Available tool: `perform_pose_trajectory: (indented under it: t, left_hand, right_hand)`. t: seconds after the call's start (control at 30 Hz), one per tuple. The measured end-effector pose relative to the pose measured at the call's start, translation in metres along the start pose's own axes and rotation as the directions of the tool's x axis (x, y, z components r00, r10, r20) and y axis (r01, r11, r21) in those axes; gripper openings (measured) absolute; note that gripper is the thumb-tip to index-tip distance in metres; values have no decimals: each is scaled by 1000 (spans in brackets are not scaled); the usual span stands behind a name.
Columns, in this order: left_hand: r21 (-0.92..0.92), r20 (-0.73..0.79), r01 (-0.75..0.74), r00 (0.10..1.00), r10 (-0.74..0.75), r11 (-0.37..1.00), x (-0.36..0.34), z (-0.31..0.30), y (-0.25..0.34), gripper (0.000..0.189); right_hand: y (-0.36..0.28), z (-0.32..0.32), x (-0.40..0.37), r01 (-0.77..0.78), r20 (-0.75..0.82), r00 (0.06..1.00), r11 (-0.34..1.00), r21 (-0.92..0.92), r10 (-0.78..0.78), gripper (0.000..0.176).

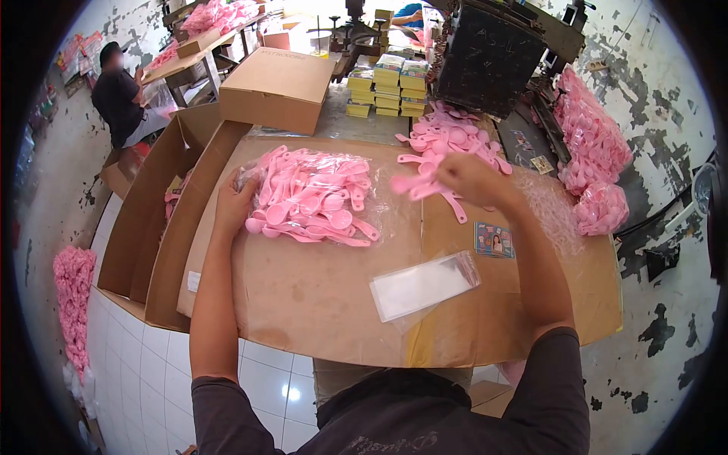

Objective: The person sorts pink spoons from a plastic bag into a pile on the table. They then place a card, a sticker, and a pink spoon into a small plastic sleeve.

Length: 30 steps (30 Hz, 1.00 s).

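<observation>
A clear plastic bag (311,196) full of pink measuring spoons lies on the cardboard-covered table. My left hand (236,196) is closed on the bag's left edge. To the right of the bag, my right hand (472,179) is closed around a few pink measuring spoons (412,185), slightly blurred, with their scoops pointing left. Just behind this hand spreads a loose pile of pink spoons (455,138). A small printed card (494,240) rests below my right hand, and flat clear plastic sleeves (423,288) lie nearer the table's front edge.
At the left stands an open cardboard box (182,227); behind the bag sits a closed carton (277,87). Yellow-edged card stacks (387,87) and a black machine (489,57) are at the back. Bagged pink spoons (595,136) heap at the right. A person (121,98) sits far left.
</observation>
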<state>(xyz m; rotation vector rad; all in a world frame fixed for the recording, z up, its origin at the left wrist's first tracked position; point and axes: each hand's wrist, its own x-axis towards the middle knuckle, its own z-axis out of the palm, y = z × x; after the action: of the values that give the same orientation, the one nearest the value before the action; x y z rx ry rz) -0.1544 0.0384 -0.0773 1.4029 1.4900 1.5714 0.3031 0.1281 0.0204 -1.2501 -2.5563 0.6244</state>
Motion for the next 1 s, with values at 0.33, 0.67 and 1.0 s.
perform_pose_trajectory:
  t: [0.33,0.67,1.0]
  left_hand:
    - [-34,11,14,1000,-13,999,-1,1,1,31]
    - [20,-10,3,1000,-2,1000,1,0,-4,28]
    - [20,-7,-13,1000,13,1000,1,0,-4,32]
  right_hand:
    - [-5,40,17,430,-370,775,856,-287,-513,23]
    - [-53,123,43,593,-264,606,648,-479,-750,22]
    - [-50,103,38,508,-343,650,723,-468,-678,33]
